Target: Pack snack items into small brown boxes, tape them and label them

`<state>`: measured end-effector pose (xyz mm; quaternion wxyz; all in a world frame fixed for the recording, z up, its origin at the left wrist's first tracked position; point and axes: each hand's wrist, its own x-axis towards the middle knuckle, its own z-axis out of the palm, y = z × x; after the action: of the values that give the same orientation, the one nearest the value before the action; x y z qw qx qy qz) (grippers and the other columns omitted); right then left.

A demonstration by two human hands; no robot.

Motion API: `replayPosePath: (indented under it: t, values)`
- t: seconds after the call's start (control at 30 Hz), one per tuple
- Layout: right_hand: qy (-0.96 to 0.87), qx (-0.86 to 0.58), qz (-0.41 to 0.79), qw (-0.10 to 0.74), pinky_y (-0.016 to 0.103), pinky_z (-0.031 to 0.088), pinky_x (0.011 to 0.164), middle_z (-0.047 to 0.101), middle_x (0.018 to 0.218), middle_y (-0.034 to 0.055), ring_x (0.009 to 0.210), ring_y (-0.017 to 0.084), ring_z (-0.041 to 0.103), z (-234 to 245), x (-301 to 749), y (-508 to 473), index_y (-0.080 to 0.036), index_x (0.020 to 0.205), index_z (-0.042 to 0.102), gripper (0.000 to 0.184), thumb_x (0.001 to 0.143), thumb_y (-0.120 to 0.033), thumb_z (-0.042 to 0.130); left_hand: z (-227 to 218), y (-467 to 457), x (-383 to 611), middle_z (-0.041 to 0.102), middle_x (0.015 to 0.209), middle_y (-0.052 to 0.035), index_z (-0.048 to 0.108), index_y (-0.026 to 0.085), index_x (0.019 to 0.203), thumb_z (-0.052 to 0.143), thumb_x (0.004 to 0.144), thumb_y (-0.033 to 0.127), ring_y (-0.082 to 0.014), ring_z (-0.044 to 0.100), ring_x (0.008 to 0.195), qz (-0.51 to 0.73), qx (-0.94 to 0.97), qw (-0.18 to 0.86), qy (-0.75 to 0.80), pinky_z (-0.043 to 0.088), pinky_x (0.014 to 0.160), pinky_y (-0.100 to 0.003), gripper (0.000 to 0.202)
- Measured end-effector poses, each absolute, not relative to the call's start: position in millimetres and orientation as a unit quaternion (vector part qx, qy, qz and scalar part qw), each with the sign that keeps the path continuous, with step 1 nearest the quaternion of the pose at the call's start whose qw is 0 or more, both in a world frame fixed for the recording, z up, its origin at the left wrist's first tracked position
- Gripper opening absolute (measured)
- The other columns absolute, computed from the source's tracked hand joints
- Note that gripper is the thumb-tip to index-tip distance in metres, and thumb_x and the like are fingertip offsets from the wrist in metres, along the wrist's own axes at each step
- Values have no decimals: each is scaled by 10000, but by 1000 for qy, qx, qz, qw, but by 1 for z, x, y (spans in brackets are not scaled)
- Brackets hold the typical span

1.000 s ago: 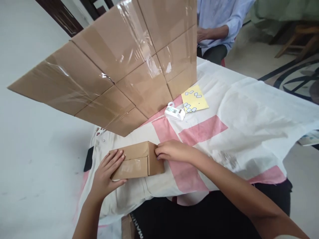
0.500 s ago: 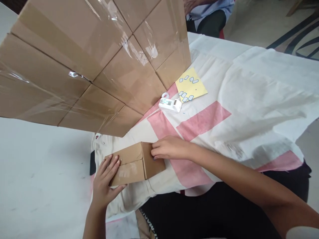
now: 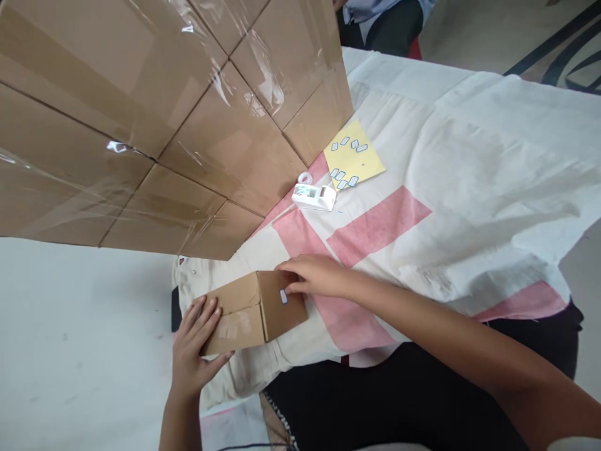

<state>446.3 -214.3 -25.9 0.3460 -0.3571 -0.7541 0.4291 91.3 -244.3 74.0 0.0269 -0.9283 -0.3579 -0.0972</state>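
Observation:
A small brown cardboard box [image 3: 235, 329] lies on the cloth, its taped top and one end face showing. My left hand [image 3: 197, 338] holds the box at its left end, fingers spread over the top and thumb along the near edge. On the end face sits a small white label with a blue border [image 3: 283, 296]. My right hand [image 3: 312, 275] is at that face, fingers apart, the thumb close to the label and a finger reaching over the far edge. Nothing shows in its grasp.
A tall wall of taped cardboard boxes [image 3: 225, 150] stands behind. Beside it lie a white tape dispenser-like item [image 3: 313, 196], a small clear ring [image 3: 305, 178] and a yellow sheet [image 3: 366, 161] with several similar labels. A seated person [image 3: 392, 28] is at the far side.
My right hand's fingers have parted and shifted slightly on the end face, so the blue-bordered label now shows there. My left hand keeps its place on the box. The view has shifted slightly.

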Motion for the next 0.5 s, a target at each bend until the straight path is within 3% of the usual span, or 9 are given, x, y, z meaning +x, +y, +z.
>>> replayPosePath:
  t: [0.1, 0.13, 0.23, 0.33, 0.5]
  values:
    - [-771, -347, 411, 341, 325, 416, 788, 711, 1101, 67, 1035, 276, 622, -27, 446, -216, -249, 1321, 603, 624, 799, -531, 795, 74, -244, 91, 451, 1592, -102, 360, 318, 1568, 644, 870, 472, -406, 368, 1483, -96, -928, 27, -360, 335, 1169, -685, 770]
    - [-772, -349, 406, 343, 325, 413, 782, 712, 1089, 68, 1025, 276, 623, -27, 445, -216, -247, 1306, 610, 603, 811, -548, 778, 74, -244, 91, 450, 1591, -106, 363, 311, 1568, 646, 868, 469, -408, 367, 1483, -97, -928, 27, -359, 334, 1169, -685, 771]
    - [-758, -369, 403, 358, 320, 406, 773, 720, 1067, 59, 993, 246, 639, -25, 443, -217, -244, 1178, 662, 308, 980, -470, 591, 73, -244, 91, 451, 1589, -113, 374, 298, 1564, 649, 861, 466, -416, 366, 1482, -93, -931, 28, -353, 335, 1166, -689, 773]
    - [-762, -360, 400, 360, 325, 422, 801, 715, 1077, 68, 1013, 244, 643, -23, 444, -217, -223, 1153, 663, 261, 999, -411, 567, 74, -244, 90, 445, 1593, -114, 368, 291, 1568, 645, 858, 460, -422, 369, 1479, -90, -933, 34, -346, 352, 1154, -696, 780]
    - [-806, -335, 368, 319, 363, 465, 870, 692, 1159, 123, 1056, 295, 635, -16, 452, -220, -178, 1285, 591, 636, 816, -576, 749, 71, -233, 71, 451, 1590, -99, 361, 280, 1576, 671, 811, 476, -420, 408, 1457, -82, -943, 60, -317, 382, 1161, -659, 849]
